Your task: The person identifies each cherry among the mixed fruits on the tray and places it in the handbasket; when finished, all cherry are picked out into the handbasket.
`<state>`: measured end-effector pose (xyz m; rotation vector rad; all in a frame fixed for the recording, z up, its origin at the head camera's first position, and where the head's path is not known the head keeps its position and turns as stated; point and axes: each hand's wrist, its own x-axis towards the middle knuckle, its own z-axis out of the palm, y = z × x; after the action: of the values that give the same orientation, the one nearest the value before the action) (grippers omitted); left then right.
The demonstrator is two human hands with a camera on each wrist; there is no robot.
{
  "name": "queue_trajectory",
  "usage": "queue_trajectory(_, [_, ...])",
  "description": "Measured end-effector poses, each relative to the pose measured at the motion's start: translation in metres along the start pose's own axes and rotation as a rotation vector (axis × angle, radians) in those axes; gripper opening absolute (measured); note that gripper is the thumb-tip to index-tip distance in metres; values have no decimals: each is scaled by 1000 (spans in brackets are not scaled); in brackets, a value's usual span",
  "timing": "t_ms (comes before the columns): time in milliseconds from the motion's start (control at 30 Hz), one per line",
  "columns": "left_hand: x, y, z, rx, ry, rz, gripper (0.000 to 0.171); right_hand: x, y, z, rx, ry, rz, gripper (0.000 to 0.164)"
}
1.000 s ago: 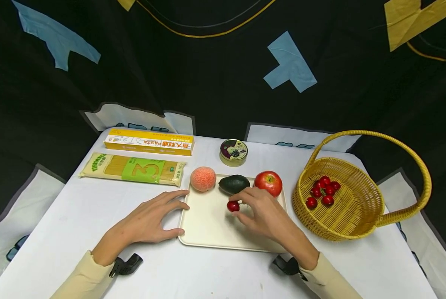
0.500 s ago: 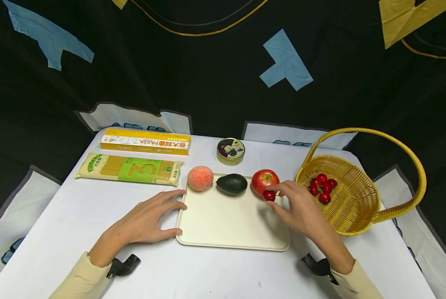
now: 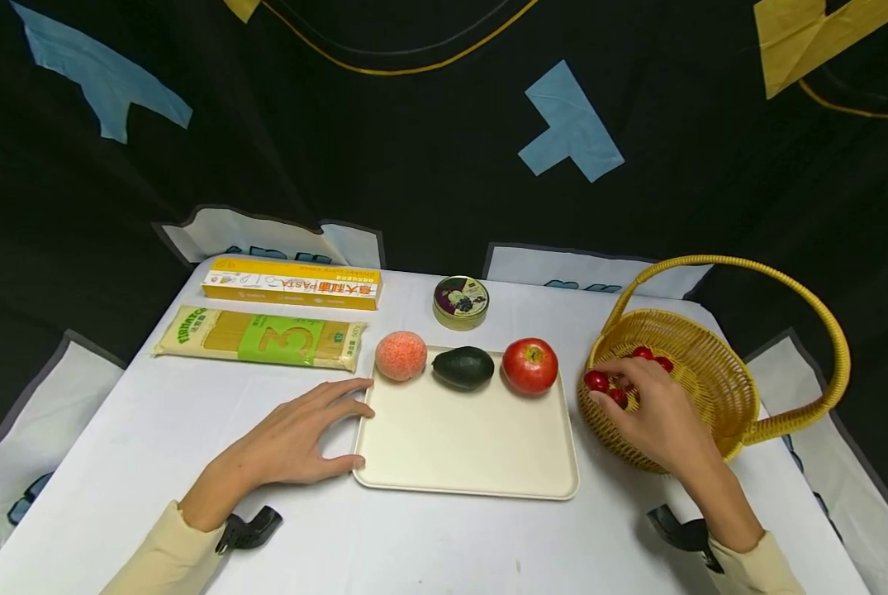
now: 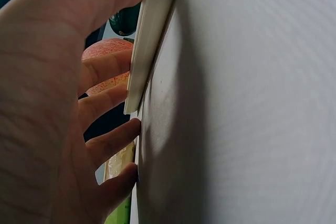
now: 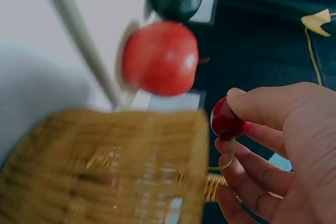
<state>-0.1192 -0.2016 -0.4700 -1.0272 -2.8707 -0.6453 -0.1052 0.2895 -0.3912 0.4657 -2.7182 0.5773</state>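
Between thumb and fingertips my right hand (image 3: 659, 413) pinches a red cherry (image 5: 226, 120) whose thin green stem shows in the right wrist view. It is over the left rim of a yellow wicker basket (image 3: 719, 388), where more cherries (image 3: 664, 364) lie, partly hidden by the hand. My left hand (image 3: 287, 442) has its fingers spread, fingertips at the left edge of a cream tray (image 3: 466, 446). Along the tray's far side sit a pinkish peach (image 3: 401, 356), a dark green avocado (image 3: 463, 368) and a red apple (image 3: 529, 366).
A packet of spaghetti (image 3: 261, 336) and a yellow pasta box (image 3: 292, 283) lie at the back left. Behind the tray stands a small round tin (image 3: 461, 302). The basket's tall handle (image 3: 823, 322) arches up on the right. A dark cloth hangs behind the table.
My right hand has carried the cherry from the middle of the tray, past the apple, rightward to the basket. The left hand has stayed at the tray's edge.
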Motion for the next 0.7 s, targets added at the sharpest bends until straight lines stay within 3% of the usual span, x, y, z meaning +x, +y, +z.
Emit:
queue_trajectory(367, [3, 1, 0, -20, -10, -5, 53, -15, 36, -5, -81, -61, 104, 38])
queue_trajectory(700, [1, 1, 0, 2, 12, 9, 54, -17, 50, -4, -97, -138, 175, 38])
